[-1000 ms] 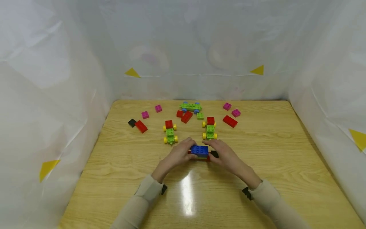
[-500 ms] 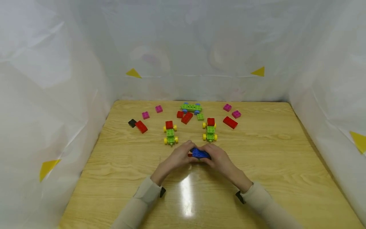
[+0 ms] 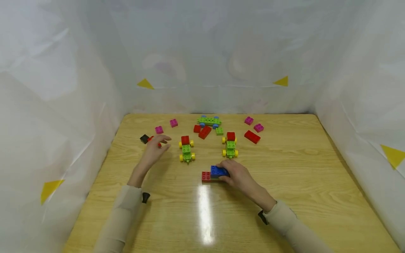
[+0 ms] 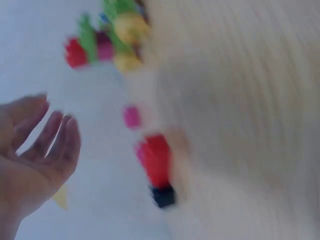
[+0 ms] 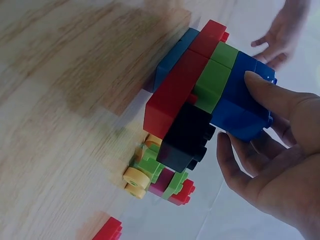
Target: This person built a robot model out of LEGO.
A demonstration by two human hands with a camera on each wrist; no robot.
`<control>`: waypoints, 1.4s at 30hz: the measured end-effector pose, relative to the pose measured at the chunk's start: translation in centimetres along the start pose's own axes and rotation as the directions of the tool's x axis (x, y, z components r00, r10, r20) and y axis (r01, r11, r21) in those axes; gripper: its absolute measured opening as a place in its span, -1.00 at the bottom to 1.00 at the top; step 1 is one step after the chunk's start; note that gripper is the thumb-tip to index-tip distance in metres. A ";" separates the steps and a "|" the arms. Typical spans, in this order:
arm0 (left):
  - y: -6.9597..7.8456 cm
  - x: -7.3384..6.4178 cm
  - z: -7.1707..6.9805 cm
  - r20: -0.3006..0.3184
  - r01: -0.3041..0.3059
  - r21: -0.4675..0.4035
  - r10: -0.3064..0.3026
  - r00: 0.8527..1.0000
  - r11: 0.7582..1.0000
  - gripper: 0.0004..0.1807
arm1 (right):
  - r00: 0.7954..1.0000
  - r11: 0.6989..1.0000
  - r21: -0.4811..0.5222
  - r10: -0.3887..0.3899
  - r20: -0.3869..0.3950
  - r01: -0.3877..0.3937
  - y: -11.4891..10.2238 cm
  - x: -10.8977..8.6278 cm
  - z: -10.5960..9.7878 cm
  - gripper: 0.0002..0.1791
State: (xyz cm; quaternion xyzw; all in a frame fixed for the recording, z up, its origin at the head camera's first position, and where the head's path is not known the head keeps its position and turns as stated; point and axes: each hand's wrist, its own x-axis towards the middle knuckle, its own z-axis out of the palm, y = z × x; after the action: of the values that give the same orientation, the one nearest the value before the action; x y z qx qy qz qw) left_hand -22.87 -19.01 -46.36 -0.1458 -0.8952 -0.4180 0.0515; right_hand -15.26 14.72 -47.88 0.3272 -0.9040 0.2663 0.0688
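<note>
My right hand (image 3: 238, 175) grips the blue brick (image 5: 240, 100) at the top of a stack, its thumb on one side and fingers on the other. Under the blue brick the right wrist view shows green bricks (image 5: 215, 82), long red bricks (image 5: 175, 90) and a teal-blue one (image 5: 172, 57) at the bottom. A black brick (image 5: 185, 137) sits on the red layer's near end; in the head view the hand hides it. My left hand (image 3: 152, 153) holds nothing, fingers apart, reaching over a red brick (image 4: 157, 160) and a black brick (image 3: 144, 138) at the table's left.
Two brick cars with yellow wheels, a left car (image 3: 186, 149) and a right car (image 3: 231, 145), stand beyond the stack. Behind them lie a green base with blue wheels (image 3: 209, 121), red bricks (image 3: 205, 132) and a green brick (image 3: 219, 131). Pink bricks (image 3: 173, 122) and another red brick (image 3: 252, 137) lie around.
Both hands were at the stack, the right closing over the blue brick. My left hand has let go and moved left and away toward the red and black bricks; the right stays.
</note>
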 end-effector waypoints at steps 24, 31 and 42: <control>-10.2 1.5 -4.1 0.045 0.175 0.468 -0.221 0.974 0.866 -0.66 | 0.998 0.999 0.028 0.039 0.057 -0.041 -0.1 0.3 0.6 -0.60; -10.0 0.2 -4.6 -0.021 0.212 0.426 -0.225 0.974 0.880 -0.63 | 0.998 0.999 0.021 0.042 0.047 -0.043 -0.2 0.2 0.4 -0.59; -1.4 -2.4 -1.1 -0.220 -0.087 0.280 0.152 0.964 0.956 -0.53 | 0.997 0.998 0.012 0.056 0.046 -0.057 -0.2 0.1 -0.2 -0.59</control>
State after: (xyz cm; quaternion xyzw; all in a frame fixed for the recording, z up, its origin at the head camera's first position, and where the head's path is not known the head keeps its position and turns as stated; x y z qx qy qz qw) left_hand -21.09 -21.25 -47.15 -0.1404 -0.9200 -0.3040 0.2036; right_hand -15.19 14.62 -47.58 0.3078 -0.9125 0.2665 0.0386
